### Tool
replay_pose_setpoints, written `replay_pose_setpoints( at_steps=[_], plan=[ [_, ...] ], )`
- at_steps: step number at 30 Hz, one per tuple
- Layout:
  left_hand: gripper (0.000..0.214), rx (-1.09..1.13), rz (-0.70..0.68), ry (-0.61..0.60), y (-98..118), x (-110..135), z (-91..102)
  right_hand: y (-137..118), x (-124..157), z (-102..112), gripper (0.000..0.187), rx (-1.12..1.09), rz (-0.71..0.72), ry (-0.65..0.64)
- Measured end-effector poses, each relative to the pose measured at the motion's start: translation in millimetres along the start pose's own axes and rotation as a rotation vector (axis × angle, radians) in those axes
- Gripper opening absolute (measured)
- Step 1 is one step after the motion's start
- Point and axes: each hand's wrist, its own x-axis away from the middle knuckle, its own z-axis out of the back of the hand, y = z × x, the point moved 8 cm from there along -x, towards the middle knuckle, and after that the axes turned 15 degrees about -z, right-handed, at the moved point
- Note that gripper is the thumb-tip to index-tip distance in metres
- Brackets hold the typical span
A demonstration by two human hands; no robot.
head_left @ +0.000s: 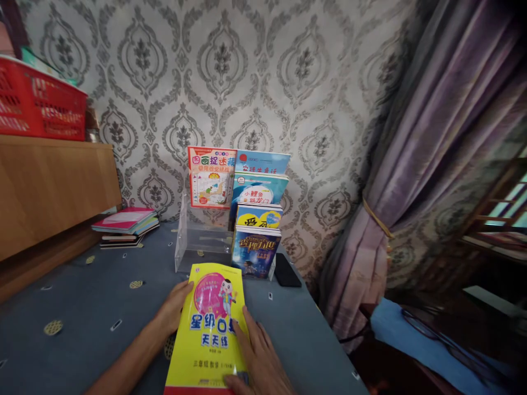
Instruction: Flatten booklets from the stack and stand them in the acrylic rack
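Note:
A yellow workbook [206, 356] with a pink circle and a cartoon child on its cover is held between my two hands, low in the head view. My left hand [175, 307] grips its left edge, the fingers partly hidden behind it. Along the right edge lies my right hand [261, 351], its thumb over the lower cover. Just beyond stands a clear acrylic book rack [183, 236]. Its right side holds several books in tiers, with a dark blue book [254, 252] in front. A red-bordered picture book [212, 178] leans at the back left.
A black phone [287, 270] lies right of the rack on the blue-grey tablecloth [123, 296]. At the left is a stack of books [125, 225] beside a wooden cabinet [57, 192] with a red basket [45, 101] on top. A purple curtain [395, 164] hangs at the right.

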Motion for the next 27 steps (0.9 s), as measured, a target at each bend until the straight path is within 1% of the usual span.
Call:
replay_pose_setpoints(
  at_steps=[2, 5, 7, 9, 11, 12, 14, 15, 16, 17, 18, 19, 20, 22, 25, 27],
  plan=[
    [0.033, 0.058, 0.008, 0.009, 7, 5, -7.4, 6, 1, 4, 0.095, -0.054, -0.061, 0.012],
    [0.032, 0.113, -0.033, 0.029, 23, 13, -19.0, 9, 1, 6, 0.09, -0.179, -0.093, 0.015],
    [0.031, 0.08, -0.059, 0.056, 32, 19, -23.4, 7, -2, 6, 0.087, -0.353, -0.097, 0.015],
    [0.036, 0.004, -0.108, 0.09, 43, 26, -25.0, 4, -9, 7, 0.087, -0.598, -0.101, 0.008],
    [0.044, -0.075, -0.19, 0.112, 58, 31, -26.1, -1, -21, 11, 0.086, -0.823, -0.111, 0.014],
    [0.049, -0.115, -0.246, 0.123, 68, 33, -26.3, -4, -27, 16, 0.083, -0.898, -0.122, 0.026],
    [0.057, -0.197, -0.378, 0.151, 89, 38, -25.5, -12, -40, 30, 0.068, -0.959, -0.15, 0.037],
    [0.06, -0.243, -0.45, 0.171, 100, 40, -24.2, -17, -46, 37, 0.054, -0.973, -0.169, 0.021],
    [0.061, -0.287, -0.523, 0.197, 110, 43, -22.2, -24, -50, 45, 0.04, -0.975, -0.157, -0.003],
    [0.062, -0.323, -0.586, 0.21, 119, 45, -20.5, -29, -53, 56, 0.028, -0.973, -0.152, 0.023],
    [0.063, -0.349, -0.634, 0.201, 125, 47, -19.7, -33, -54, 68, 0.021, -0.965, -0.144, 0.087],
    [0.064, -0.37, -0.666, 0.168, 128, 49, -19.8, -37, -53, 79, 0.018, -0.939, -0.13, 0.164],
    [0.064, -0.39, -0.685, 0.111, 128, 50, -20.9, -41, -50, 87, 0.017, -0.89, -0.104, 0.232],
    [0.063, -0.454, -0.684, -0.044, 121, 54, -24.3, -52, -42, 92, 0.016, -0.765, -0.014, 0.289],
    [0.059, -0.619, -0.667, -0.245, 105, 66, -26.6, -62, -29, 78, 0.02, -0.629, 0.092, 0.215],
    [0.057, -0.72, -0.678, -0.325, 99, 76, -27.4, -59, -22, 67, 0.02, -0.61, 0.104, 0.17]
  ],
)
